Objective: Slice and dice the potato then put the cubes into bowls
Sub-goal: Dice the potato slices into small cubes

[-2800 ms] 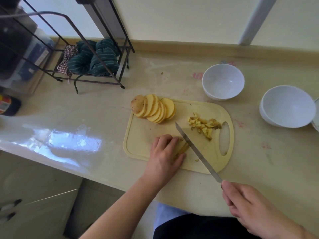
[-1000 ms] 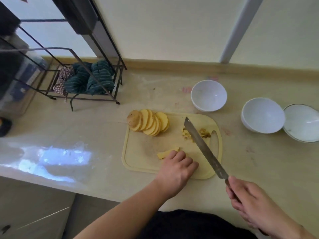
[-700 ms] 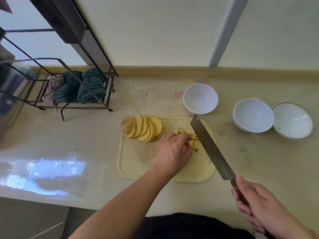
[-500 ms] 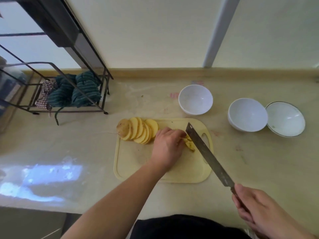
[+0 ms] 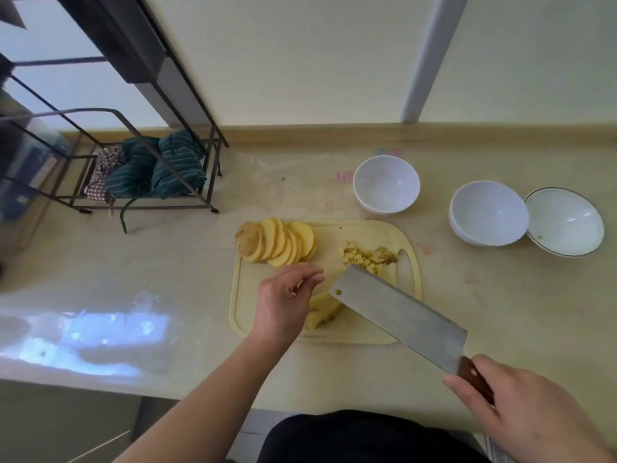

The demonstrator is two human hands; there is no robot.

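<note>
Diagonally, the cleaver (image 5: 397, 315), gripped by the right hand (image 5: 527, 409), points up-left over the board (image 5: 367, 332); the left hand (image 5: 283, 302) hovers loosely curled, empty.

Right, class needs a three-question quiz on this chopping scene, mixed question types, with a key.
1. True or false: the bowls already hold potato cubes.
2. Which hand grips the cleaver? A) left hand B) right hand
3. Fill in: the fanned potato slices lie on the cutting ____.

Key:
1. False; all three look empty, and the cubes sit on the cutting board.
2. B; the right hand holds its handle, while the left hand hovers over potato strips.
3. board
</note>
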